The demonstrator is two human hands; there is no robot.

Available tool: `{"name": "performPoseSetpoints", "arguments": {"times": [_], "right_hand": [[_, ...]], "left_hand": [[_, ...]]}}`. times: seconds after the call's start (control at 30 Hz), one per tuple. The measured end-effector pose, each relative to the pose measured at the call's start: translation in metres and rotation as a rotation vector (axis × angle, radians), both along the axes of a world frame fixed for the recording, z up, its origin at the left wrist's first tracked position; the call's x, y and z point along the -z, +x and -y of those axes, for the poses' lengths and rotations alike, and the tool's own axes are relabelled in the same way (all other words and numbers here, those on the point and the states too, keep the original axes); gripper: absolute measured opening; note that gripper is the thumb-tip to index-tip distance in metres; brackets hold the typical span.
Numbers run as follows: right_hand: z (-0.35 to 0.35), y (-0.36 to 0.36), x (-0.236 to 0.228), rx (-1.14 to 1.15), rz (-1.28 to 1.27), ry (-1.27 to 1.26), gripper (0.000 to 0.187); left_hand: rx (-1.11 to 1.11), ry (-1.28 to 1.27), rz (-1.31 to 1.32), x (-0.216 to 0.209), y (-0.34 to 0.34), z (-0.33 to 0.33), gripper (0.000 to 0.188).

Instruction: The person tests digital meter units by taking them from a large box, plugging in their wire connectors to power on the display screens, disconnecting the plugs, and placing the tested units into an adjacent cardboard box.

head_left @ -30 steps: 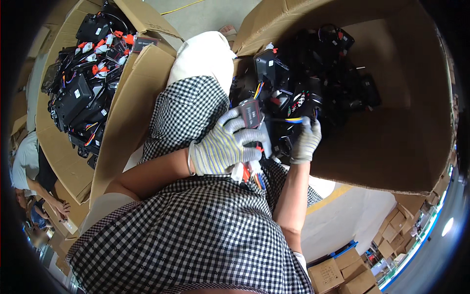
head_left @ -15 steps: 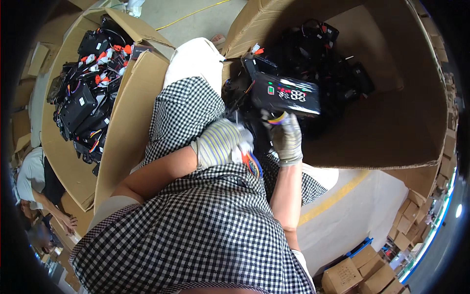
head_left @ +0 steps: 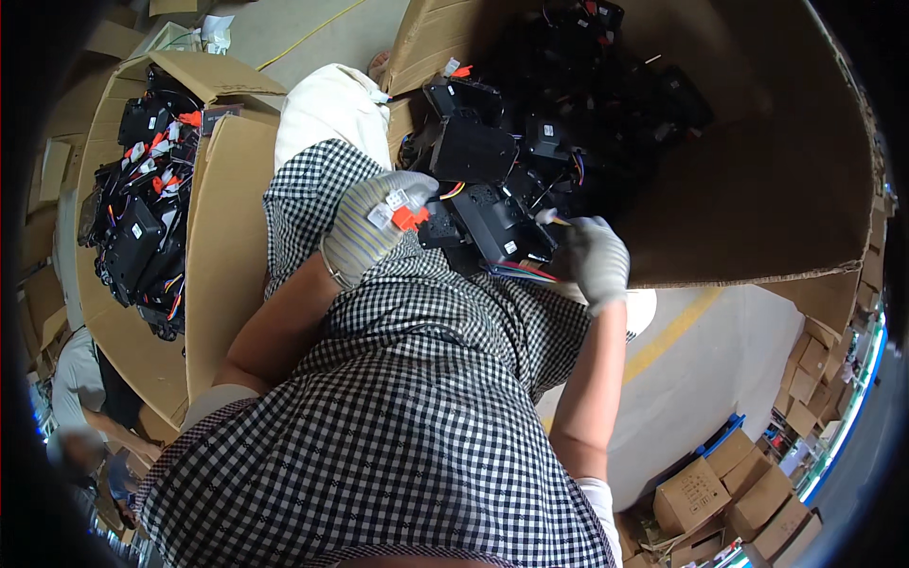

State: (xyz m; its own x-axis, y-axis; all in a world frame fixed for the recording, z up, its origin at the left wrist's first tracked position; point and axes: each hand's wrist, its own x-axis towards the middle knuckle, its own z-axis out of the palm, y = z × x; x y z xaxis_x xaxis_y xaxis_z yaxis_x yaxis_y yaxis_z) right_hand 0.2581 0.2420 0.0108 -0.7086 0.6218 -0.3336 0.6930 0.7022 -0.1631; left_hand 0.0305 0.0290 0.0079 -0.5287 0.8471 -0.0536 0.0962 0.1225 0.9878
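My left hand (head_left: 371,227), in a striped glove, is closed around white and red wire connectors (head_left: 407,218) that show along its fingers. My gloved right hand (head_left: 600,261) is closed on a thin cable whose white plug (head_left: 546,216) sticks out toward the left. Coloured wires (head_left: 521,273) also run toward this hand; where they end is hidden. Between the hands lies a black module (head_left: 494,227) with a small white label. Another black module (head_left: 473,150) rests just beyond it, its dark smooth face upward.
A large cardboard box (head_left: 739,222) holding many black modules opens at the right. To the left, another box (head_left: 232,227) contains a pile of modules (head_left: 133,237) with red and white connectors. A co-worker (head_left: 85,388) is at the far left; stacked cartons (head_left: 691,497) stand lower right.
The lit display with red, green and white signs no longer shows. My hands have moved apart, the left leftward and the right rightward. The whole view has shifted somewhat.
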Motion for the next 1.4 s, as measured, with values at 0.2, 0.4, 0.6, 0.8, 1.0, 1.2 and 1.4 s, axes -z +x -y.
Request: {"name": "performPoseSetpoints", "arguments": {"times": [0.2,0.4,0.6,0.8,1.0,1.2,1.4], "right_hand": [[-0.028,0.000,0.103,-0.372,0.358,0.071,0.019],[-0.050,-0.008,0.000,-0.049,-0.294,0.085,0.008],[0.007,-0.017,-0.027,0.315,-1.036,-0.520,0.014],[0.086,-0.031,0.002,0.033,-0.767,-0.345,0.010],[0.090,-0.015,0.006,0.425,-1.063,-0.923,0.020],[0.073,-0.027,-0.053,0.680,-0.940,-1.056,0.026],[0.073,-0.045,-0.051,0.526,-0.777,-0.959,0.021]], "left_hand": [[0.165,0.024,0.008,0.009,0.010,-0.005,0.021],[0.123,0.032,0.168,0.012,0.016,0.002,0.021],[0.170,0.195,1.330,0.038,0.027,-0.017,0.028],[-0.023,0.229,0.559,-0.013,0.027,-0.056,0.070],[0.054,0.078,0.429,-0.014,0.017,-0.043,0.068],[0.175,0.291,0.853,0.026,0.024,-0.028,0.039],[0.164,0.038,0.355,0.005,0.028,-0.023,0.026]]}}
